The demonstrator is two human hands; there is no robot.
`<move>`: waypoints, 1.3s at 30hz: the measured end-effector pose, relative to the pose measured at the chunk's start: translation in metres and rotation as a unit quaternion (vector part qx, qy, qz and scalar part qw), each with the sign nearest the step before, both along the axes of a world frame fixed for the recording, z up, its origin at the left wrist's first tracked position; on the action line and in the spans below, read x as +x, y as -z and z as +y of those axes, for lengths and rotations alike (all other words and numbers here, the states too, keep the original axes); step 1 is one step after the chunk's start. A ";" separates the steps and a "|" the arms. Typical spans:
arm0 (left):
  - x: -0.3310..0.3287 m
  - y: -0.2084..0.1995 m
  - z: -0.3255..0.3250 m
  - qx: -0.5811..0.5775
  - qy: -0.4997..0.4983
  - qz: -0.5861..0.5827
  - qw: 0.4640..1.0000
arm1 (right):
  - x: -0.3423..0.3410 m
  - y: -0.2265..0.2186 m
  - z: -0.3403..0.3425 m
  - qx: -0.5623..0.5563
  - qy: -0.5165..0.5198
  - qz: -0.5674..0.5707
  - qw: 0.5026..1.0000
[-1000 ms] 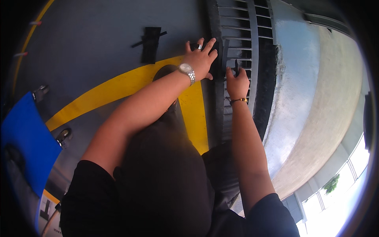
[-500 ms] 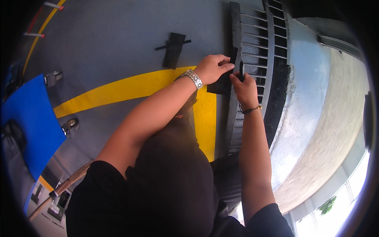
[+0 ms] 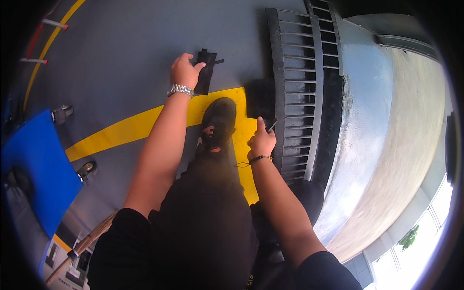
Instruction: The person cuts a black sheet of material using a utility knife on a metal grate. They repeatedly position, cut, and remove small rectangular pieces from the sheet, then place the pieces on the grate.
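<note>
My left hand (image 3: 185, 72) reaches over a long black piece of sheet (image 3: 205, 79) lying on the grey floor. Its thumb and fingers are spread at the sheet's left edge, and I see nothing held in them. A narrow black strip (image 3: 219, 62) lies across the sheet, its left part hidden by the hand. Closer to me, my right hand (image 3: 261, 142) is closed around a slim dark tool (image 3: 272, 125) with a pale edge; its exact kind does not show. Just beyond that hand, a black square sheet (image 3: 261, 98) lies against the metal grating (image 3: 297, 96).
A yellow floor line (image 3: 121, 126) bends at a corner beside my shoe (image 3: 220, 116). Right of the grating stands a pale curved wall (image 3: 372, 140). At left are a blue panel (image 3: 41, 164), a caster wheel (image 3: 87, 169) and a wooden pole (image 3: 92, 237).
My left hand has moved left from the grating to the long black sheet. My right hand has drawn back toward me with the slim tool. The square sheet is now uncovered.
</note>
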State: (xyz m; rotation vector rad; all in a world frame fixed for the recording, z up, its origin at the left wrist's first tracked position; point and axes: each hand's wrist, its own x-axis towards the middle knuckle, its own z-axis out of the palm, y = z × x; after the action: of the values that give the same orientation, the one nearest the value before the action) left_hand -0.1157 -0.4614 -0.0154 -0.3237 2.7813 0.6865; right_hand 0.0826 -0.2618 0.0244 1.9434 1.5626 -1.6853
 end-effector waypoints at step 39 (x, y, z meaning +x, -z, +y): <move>0.278 -0.734 -0.315 0.528 -0.259 -0.138 0.797 | 0.114 -0.611 -0.003 -0.003 -0.332 0.147 0.932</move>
State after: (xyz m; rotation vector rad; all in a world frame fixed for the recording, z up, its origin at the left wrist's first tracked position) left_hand 0.1626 -0.7766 0.7181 -0.8285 1.6251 1.9543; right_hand 0.1961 -0.2651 0.6353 0.9820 1.9992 -1.6887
